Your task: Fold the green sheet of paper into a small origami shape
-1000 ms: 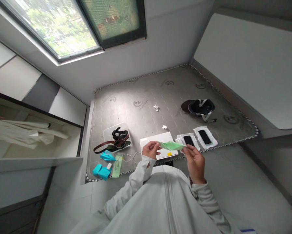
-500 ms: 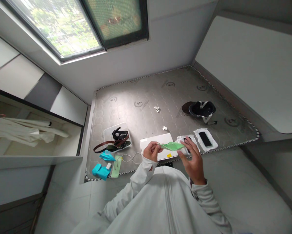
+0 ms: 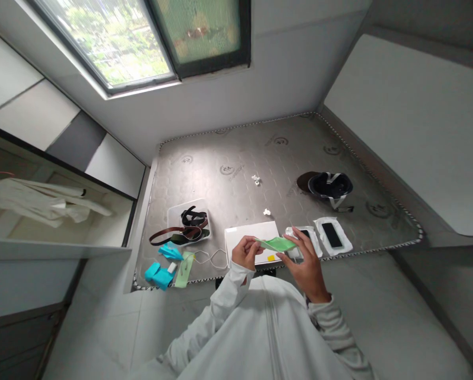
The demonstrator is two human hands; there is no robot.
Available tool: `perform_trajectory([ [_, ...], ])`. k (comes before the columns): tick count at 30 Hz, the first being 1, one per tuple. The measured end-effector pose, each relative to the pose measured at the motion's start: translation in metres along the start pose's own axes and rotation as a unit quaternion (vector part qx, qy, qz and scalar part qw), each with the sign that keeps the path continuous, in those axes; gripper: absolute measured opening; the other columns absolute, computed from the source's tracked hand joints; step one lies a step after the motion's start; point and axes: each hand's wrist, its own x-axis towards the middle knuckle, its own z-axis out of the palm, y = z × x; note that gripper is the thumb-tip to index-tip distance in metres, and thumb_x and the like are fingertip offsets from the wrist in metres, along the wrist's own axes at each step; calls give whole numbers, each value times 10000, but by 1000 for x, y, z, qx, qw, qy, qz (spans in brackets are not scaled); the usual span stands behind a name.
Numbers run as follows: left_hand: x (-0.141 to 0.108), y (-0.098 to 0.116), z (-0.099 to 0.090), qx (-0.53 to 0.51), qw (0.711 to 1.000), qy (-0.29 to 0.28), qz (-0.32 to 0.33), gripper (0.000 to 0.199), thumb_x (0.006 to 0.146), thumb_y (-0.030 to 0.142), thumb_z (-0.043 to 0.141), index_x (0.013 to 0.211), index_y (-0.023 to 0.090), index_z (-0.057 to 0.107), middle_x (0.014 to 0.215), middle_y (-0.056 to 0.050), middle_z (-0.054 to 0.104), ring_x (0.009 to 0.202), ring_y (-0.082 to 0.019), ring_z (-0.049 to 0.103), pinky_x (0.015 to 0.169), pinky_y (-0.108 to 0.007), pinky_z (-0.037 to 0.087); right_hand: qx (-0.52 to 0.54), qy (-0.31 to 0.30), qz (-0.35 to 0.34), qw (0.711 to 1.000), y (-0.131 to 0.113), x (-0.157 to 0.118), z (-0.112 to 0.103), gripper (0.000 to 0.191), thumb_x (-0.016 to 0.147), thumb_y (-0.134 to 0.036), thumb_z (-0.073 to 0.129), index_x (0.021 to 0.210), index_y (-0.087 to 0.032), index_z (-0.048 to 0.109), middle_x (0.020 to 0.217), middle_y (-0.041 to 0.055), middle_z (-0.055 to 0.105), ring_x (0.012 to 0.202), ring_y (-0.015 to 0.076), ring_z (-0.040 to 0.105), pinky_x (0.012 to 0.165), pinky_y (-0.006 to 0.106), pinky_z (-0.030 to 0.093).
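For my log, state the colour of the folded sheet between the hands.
The folded sheet is light green; head view.

A folded strip of pale green paper [image 3: 278, 244] is held out between a person's two bare hands, spanning the gap between them at chest height, its long side lying almost level. The strip narrows toward the left hand [image 3: 246, 252], where its tip meets the fingers and disappears from view, and widens through the middle, where creases run along its length and the upper edge bows slightly. The right hand [image 3: 306, 266] pinches the opposite end between thumb and fingers. The paper is smooth and unmarked, with no print visible on the side facing the camera, and it does not touch anything but the hands.
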Motion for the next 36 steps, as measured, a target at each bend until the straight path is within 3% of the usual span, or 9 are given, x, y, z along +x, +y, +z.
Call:
perform_trajectory([
  [3,-1,1,2,-5,1000,20,-1,510,620,593,756,805,150,584,711,-50,732,655,-176,717,634,-261,589,65,-4,38,997,9,1,2,467,783,-431,696,1205,-255,605,1353,97,542,1232,275,523,1036,468,441],
  [7,-2,1,4,-8,999,43,7,517,608,604,762,781,155,574,655,-30,713,594,-161,698,582,-241,573,186,-49,139,971,20,-1,8,447,744,-438,727,1124,-223,633,1132,102,695,983,270,687,849,397,570],
  [11,0,0,6,-20,998,45,32,510,613,603,760,787,169,557,633,-20,706,558,-159,687,546,-235,560,224,-27,155,962,21,1,13,337,712,-467,746,922,-214,672,957,88,742,889,285,712,766,365,591],
  [15,-2,3,8,-13,998,21,54,496,584,573,792,763,169,566,640,-28,705,567,-167,684,541,-240,556,210,-6,144,967,14,2,14,338,703,-502,741,858,-209,676,865,73,736,793,263,711,727,339,589],
  [20,-8,0,9,-3,999,-25,38,490,545,500,842,834,143,671,680,-58,729,578,-155,672,548,-232,546,208,-5,148,967,9,-7,15,340,701,-515,740,848,-216,671,820,49,729,737,235,703,662,297,583],
  [26,-9,-4,5,52,995,-81,22,488,571,553,809,789,123,734,594,-66,704,538,-170,650,535,-267,533,208,5,152,966,7,-21,17,317,730,-492,725,873,-215,669,843,56,740,772,241,713,711,313,579],
  [36,-9,0,0,103,989,-92,47,458,595,572,786,714,132,746,572,-70,693,517,-166,633,517,-266,537,238,30,166,957,8,-25,19,443,702,-486,747,1017,-205,613,934,80,729,830,256,709,711,332,580],
])
